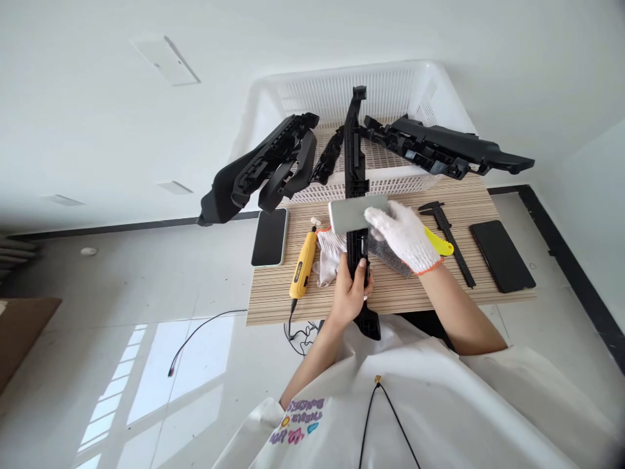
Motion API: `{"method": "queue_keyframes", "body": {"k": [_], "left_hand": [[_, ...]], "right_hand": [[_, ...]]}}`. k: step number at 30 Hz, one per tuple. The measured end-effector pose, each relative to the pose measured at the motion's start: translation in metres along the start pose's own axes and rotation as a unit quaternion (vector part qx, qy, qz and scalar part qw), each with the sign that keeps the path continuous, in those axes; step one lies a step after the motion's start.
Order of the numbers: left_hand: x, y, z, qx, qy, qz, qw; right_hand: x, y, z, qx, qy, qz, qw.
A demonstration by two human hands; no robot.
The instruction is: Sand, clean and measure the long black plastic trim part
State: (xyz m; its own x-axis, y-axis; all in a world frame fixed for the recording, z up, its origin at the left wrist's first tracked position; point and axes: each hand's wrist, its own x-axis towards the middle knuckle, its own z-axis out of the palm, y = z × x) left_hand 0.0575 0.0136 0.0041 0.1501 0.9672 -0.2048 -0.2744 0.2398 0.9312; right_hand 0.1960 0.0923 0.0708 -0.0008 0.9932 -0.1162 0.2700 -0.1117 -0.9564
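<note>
My left hand [350, 290], bare, is wrapped round the lower part of a long black plastic trim piece [355, 156]. The piece runs from near my apron up over the basket. My right hand [398, 231] wears a white knit glove with an orange cuff and grips a flat grey-green rectangular pad [346, 213]. This pad lies across the trim piece, above my left hand; whether it presses on it I cannot tell. Beneath my right hand are a dark grey cloth [393, 257] and a yellow-handled tool [442, 244], both partly hidden. A second white glove [331, 254] lies left of the trim piece.
A white plastic basket [336, 75] at the back holds more black parts [263, 163], [444, 146] jutting over its sides. On the striped table [273, 306] lie a yellow corded rotary tool [303, 264], a black caliper [452, 241] and two phones [270, 238], [502, 255].
</note>
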Motion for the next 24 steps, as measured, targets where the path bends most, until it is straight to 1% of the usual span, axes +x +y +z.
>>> {"method": "queue_keyframes", "body": {"k": [2,3,6,8,10,11,13,15,17,20,21,22,24], "left_hand": [[0.0,0.001,0.0,-0.004,-0.004,-0.003,1.0],[0.001,0.001,0.0,-0.005,-0.009,-0.003,1.0],[0.002,0.0,-0.001,-0.001,-0.015,0.001,1.0],[0.002,0.0,-0.001,0.002,-0.006,0.001,1.0],[0.001,0.0,-0.003,0.008,0.004,-0.005,1.0],[0.0,0.0,-0.005,0.012,0.005,-0.009,1.0],[-0.002,0.001,-0.008,0.025,0.0,-0.008,1.0],[-0.003,0.002,-0.011,0.04,-0.014,-0.001,0.999],[-0.003,0.003,-0.012,0.055,-0.023,0.008,0.998],[-0.002,0.004,-0.013,0.071,-0.035,0.005,0.997],[-0.001,0.005,-0.013,0.073,-0.042,0.004,0.996],[-0.001,0.005,-0.013,0.072,-0.05,0.002,0.996],[-0.001,0.007,-0.014,0.058,-0.066,-0.002,0.996]], "right_hand": [[0.0,0.0,0.003,0.021,-0.012,-0.003,1.0],[0.0,0.0,0.005,0.027,0.0,-0.008,1.0],[0.0,-0.002,0.009,0.009,0.065,-0.022,0.998],[0.0,-0.004,0.011,-0.022,0.078,-0.036,0.996],[-0.002,-0.006,0.009,-0.044,0.054,-0.045,0.997],[-0.003,-0.006,0.007,-0.036,0.036,-0.039,0.998],[-0.006,-0.007,0.0,0.034,-0.004,0.001,0.999],[-0.01,-0.007,-0.008,0.132,-0.04,0.043,0.99],[-0.017,-0.006,-0.015,0.186,-0.082,0.064,0.977],[-0.029,0.0,-0.021,0.188,-0.153,0.078,0.967],[-0.033,0.003,-0.021,0.182,-0.167,0.075,0.966],[-0.037,0.006,-0.021,0.179,-0.169,0.065,0.967],[-0.042,0.013,-0.021,0.19,-0.134,0.033,0.972]]}}
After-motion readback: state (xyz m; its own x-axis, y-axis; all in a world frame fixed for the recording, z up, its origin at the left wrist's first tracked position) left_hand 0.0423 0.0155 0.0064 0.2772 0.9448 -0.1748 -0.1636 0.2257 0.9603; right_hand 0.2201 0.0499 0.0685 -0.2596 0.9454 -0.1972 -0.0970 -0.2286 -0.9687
